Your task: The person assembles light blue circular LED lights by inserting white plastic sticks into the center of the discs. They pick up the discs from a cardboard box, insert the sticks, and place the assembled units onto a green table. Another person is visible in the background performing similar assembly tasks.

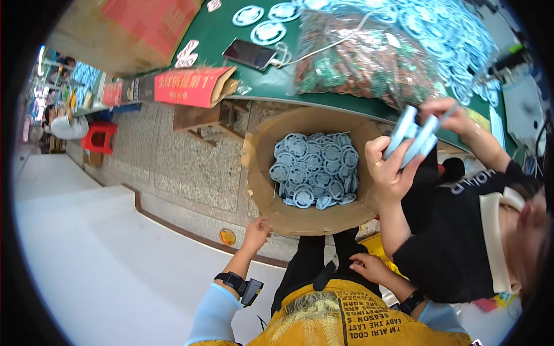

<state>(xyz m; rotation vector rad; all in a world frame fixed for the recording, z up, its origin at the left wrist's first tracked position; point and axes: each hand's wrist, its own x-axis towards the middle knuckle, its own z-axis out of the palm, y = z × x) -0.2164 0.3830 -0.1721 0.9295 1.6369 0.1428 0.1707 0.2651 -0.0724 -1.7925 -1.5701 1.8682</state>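
- Cardboard box (314,224): in the middle of the frame, brown and open-topped, with a rounded, slightly bent rim and torn-looking edges at its left.
- Blue pieces (314,167): a dense heap inside it, flat and roundish, with cut-out patterns, overlapping at many angles.
- Left hand (257,233): just below the frame's centre, at the box's lower-left rim, fingers bent against the edge; whether they pinch it cannot be told. The forearm rises from the lower edge, a black strapped device (250,292) at its wrist.
- Right hand (369,268): lower right of centre, below the box, half open with loosely curled fingers and nothing visible in it; its forearm slants in from the lower right.
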